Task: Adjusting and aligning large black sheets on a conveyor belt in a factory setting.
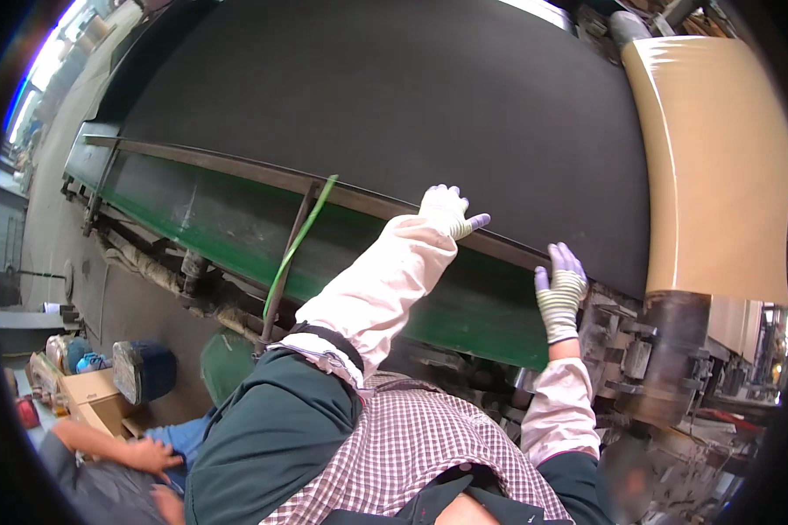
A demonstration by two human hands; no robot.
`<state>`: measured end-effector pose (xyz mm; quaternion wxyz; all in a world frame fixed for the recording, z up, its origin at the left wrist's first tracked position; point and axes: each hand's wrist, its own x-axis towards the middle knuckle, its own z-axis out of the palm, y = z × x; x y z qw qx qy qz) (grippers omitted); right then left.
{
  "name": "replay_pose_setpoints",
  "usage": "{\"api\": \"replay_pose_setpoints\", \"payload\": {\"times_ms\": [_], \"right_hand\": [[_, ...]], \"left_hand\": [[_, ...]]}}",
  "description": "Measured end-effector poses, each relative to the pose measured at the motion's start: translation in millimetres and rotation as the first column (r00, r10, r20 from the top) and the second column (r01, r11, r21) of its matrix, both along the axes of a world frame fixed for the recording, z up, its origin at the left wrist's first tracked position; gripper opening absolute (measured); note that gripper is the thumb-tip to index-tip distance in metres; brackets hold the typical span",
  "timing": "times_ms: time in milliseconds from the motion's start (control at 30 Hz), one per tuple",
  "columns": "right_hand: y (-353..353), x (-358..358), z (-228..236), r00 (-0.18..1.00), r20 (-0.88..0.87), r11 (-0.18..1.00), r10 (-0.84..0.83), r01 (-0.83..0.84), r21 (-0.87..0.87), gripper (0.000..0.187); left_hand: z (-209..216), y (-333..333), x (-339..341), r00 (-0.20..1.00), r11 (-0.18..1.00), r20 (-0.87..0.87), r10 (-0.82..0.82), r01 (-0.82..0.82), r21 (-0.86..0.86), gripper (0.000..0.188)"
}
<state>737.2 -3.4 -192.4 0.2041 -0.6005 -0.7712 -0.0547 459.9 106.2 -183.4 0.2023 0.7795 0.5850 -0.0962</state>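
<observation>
A wide dark sheet (394,105) stretches across the machine in front of me. My left hand (446,212), in a striped glove with purple fingertips, lies at the sheet's near edge beside the metal rail (228,164). Its fingers are spread and it grips nothing. Further right, my right hand (562,296), gloved the same way, is raised flat by the rail's right end, fingers stretched out. Whether its fingertips touch the sheet I cannot tell. Left of my left forearm, a thin green strip (302,238) hangs along an upright bar. Below the rail runs a green surface (490,328).
A large roll of glossy tan material (718,166) stands at the right, above a metal roller and machine parts (665,359). At the lower left, another person's hand (153,457) rests near a cardboard box (96,398) and a dark blue container (142,372).
</observation>
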Motion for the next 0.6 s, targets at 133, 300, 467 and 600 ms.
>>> {"api": "replay_pose_setpoints", "payload": {"times_ms": [133,300,467,600], "right_hand": [[-7,-26,4,0.998,-0.059,1.000,0.018,-0.018,0.005,0.050],[-18,-35,18,0.993,-0.113,0.999,0.021,-0.015,0.048,0.045],[-37,-5,4,0.993,-0.111,0.998,-0.046,0.050,0.027,0.045],[-6,-11,-17,0.995,-0.100,1.000,0.000,0.001,0.003,0.047]], "left_hand": [[-11,-6,52,0.991,0.997,0.120,-0.057,0.051,0.054,0.078],[-32,-36,50,0.838,0.975,0.542,-0.059,-0.068,0.211,0.072],[-4,-134,-138,0.866,0.552,0.420,0.272,-0.498,0.669,0.074],[-22,-237,-292,0.722,0.296,0.274,0.635,-0.555,0.777,0.076]]}}
